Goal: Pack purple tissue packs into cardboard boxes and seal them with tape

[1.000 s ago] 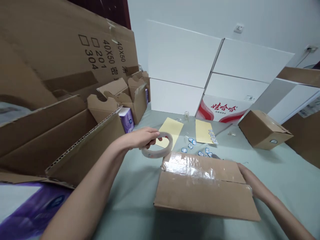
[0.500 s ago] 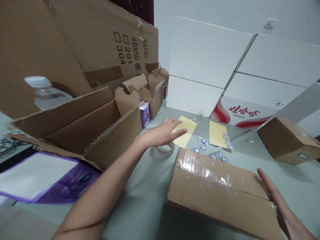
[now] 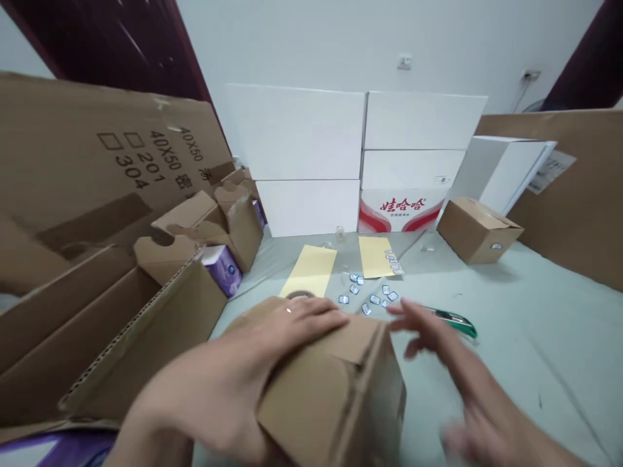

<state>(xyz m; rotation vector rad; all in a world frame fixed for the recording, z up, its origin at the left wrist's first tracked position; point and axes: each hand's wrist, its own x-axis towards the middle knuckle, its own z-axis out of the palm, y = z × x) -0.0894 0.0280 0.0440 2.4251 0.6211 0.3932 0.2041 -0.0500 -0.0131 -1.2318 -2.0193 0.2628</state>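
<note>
Right in front of me a closed cardboard box (image 3: 306, 405) stands turned on the table. My left hand (image 3: 272, 353) grips it, with fingers over its top and the thumb side down along its near face. To the right of the box my right hand (image 3: 452, 363) hangs in the air, blurred, its fingers apart and holding nothing. Just beyond its fingertips lie several small blue-edged stickers (image 3: 374, 299) and a green utility knife (image 3: 457, 322). Behind the box, a roll of tape (image 3: 300, 294) is mostly hidden.
Two yellow sheets, a left one (image 3: 314, 263) and a right one (image 3: 374, 257) bearing stickers, lie farther back. Open cartons (image 3: 160, 350) and a purple tissue pack (image 3: 224, 269) line the left. White boxes (image 3: 306, 133) form the back; another cardboard box (image 3: 474, 230) stands right.
The box has been turned and now sits nearer the middle. My left hand has come back from the yellow sheet onto it. My right hand has left the box's side. The view has swung right.
</note>
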